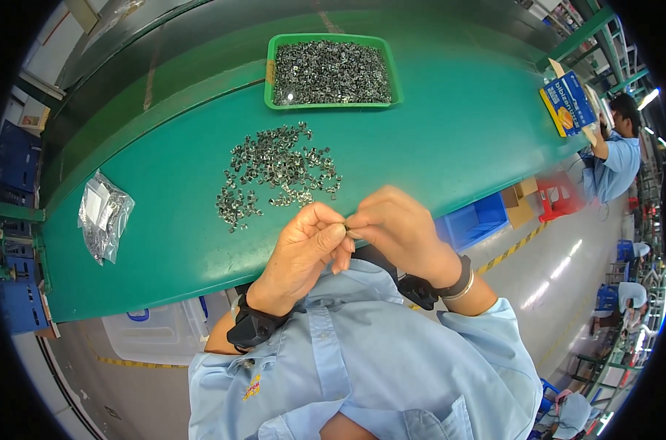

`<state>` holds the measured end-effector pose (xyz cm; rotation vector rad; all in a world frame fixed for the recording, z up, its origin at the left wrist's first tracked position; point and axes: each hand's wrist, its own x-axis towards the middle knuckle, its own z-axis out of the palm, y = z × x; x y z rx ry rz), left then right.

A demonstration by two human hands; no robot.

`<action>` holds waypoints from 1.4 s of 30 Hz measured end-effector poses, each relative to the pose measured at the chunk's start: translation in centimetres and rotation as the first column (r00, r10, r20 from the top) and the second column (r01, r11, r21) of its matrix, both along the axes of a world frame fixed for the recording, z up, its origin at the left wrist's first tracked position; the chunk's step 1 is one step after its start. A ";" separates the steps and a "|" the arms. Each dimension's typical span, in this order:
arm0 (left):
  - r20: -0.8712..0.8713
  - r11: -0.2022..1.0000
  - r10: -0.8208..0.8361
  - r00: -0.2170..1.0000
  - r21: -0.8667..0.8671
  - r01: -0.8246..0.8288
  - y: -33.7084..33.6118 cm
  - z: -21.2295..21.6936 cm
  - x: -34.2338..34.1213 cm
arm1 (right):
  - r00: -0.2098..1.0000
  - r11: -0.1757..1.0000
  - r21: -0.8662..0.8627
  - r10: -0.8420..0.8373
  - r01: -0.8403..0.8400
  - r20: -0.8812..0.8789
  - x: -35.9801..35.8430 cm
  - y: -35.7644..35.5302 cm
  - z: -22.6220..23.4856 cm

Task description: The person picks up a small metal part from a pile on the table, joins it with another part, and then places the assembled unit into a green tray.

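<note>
pinched part [347, 227]: mostly hidden by fingertips [336, 232] | shirt [384, 345]: cut off below

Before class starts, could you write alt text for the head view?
The left hand and right hand pinch a tiny part at a green worktable; beyond lie loose small metal pieces and a green tray full of more.

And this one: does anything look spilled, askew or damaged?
Nothing is visibly damaged or askew. The one possible oddity is the scatter of small metal parts loose on the green tabletop, outside the green tray. It resembles a spill, but lying just beyond the left hand, it may be deliberate.
</note>
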<state>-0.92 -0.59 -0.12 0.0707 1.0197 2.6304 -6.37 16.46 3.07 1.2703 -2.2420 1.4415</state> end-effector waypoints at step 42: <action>0.033 0.992 0.128 0.991 -0.024 -0.128 -0.9 0.0 -0.1 | 0.958 0.979 0.025 -0.204 0.203 0.200 -12.9 -2.5 1.4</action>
